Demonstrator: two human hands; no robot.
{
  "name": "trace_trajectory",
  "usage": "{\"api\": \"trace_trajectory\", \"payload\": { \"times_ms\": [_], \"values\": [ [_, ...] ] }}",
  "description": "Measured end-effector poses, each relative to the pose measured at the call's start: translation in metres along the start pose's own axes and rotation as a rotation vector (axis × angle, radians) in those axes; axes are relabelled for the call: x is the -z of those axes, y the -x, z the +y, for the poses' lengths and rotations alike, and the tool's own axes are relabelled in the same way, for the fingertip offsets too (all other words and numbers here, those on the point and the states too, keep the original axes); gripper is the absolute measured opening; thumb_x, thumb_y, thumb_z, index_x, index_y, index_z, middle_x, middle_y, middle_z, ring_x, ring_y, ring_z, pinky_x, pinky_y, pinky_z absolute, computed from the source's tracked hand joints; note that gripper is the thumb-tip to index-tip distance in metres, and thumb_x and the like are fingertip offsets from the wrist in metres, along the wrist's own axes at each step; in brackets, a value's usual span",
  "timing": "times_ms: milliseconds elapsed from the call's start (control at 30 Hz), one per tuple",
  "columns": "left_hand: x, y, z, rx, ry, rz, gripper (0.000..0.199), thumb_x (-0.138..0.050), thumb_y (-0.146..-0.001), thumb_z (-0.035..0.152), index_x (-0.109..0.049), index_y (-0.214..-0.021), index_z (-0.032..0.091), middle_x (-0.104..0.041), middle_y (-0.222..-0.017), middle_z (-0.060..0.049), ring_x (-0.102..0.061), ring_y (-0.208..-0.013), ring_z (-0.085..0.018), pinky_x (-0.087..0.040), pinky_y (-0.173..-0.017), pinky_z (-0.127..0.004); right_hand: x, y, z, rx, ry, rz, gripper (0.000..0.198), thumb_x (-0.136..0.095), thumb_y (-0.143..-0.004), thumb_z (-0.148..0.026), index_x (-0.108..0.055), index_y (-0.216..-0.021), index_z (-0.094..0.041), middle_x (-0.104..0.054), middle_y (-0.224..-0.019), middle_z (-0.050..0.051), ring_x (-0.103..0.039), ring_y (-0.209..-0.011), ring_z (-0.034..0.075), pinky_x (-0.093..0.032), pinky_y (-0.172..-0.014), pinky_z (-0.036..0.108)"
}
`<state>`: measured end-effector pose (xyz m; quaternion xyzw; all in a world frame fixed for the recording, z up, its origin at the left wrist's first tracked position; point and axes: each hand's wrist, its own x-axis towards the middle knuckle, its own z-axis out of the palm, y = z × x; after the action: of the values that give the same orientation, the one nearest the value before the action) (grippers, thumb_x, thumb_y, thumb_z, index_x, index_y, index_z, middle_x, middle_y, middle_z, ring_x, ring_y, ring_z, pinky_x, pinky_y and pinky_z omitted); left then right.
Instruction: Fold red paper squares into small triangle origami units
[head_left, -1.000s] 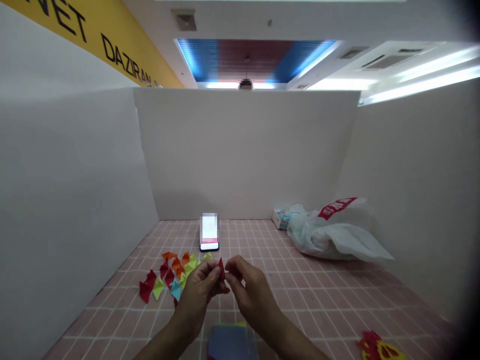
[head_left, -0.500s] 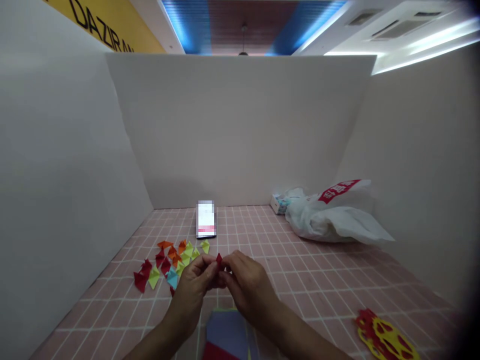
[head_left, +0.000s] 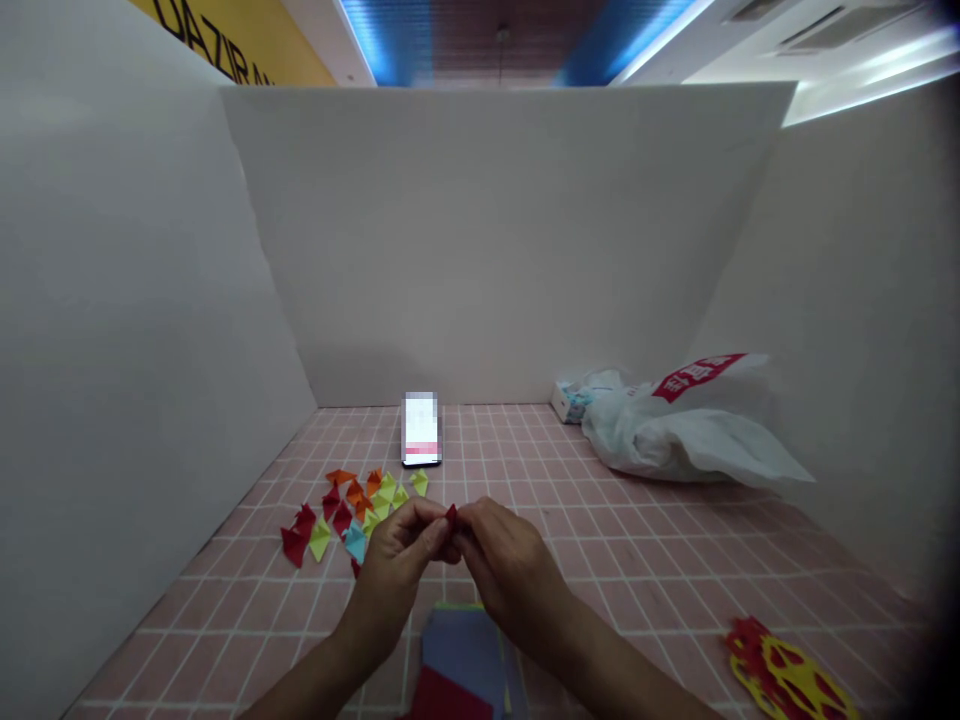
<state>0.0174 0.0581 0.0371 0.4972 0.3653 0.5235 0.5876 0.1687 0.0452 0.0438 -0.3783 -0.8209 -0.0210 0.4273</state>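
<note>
A small folded piece of red paper point(head_left: 451, 514) is pinched between the fingertips of both hands, above the middle of the table. My left hand point(head_left: 405, 553) grips it from the left, thumb on the near side. My right hand point(head_left: 504, 552) holds it from the right with thumb and forefinger. Most of the paper is hidden by the fingers. Just left of my left hand lie several folded paper pieces point(head_left: 319, 539) in red, orange, yellow and light blue. Under my wrists sits a stack of purple-grey paper sheets point(head_left: 463, 645), with a red sheet point(head_left: 450, 697) on top.
A phone point(head_left: 421, 430) with a lit screen leans upright at the back. To the right rear lie a white plastic bag point(head_left: 675, 440) and a small box point(head_left: 568, 402). Red and yellow gear-shaped pieces point(head_left: 791, 670) rest at front right. White panels point(head_left: 510, 240) enclose the tiled-pattern table.
The whole view has shifted slightly, with the table things appearing a little further right and higher. Both hands stay together on the red paper, and the right fingers have closed nearer around it.
</note>
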Motion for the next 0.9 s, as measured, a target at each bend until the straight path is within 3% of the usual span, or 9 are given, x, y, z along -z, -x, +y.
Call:
{"api": "trace_trajectory", "payload": {
  "times_ms": [900],
  "values": [
    [0.0033, 0.0006, -0.0075, -0.027, 0.023, -0.015, 0.015, -0.073, -0.082, 0.029, -0.067, -0.083, 0.016, -0.066, -0.071, -0.001, -0.063, -0.064, -0.013, -0.054, -0.063, -0.025, 0.0014, 0.0022, -0.0011, -0.125, -0.110, -0.024, 0.014, -0.041, -0.094, -0.012, -0.052, -0.088, -0.018, -0.062, -0.078, 0.006, -0.057, -0.068, 0.017, -0.040, -0.062, 0.029]
  ]
}}
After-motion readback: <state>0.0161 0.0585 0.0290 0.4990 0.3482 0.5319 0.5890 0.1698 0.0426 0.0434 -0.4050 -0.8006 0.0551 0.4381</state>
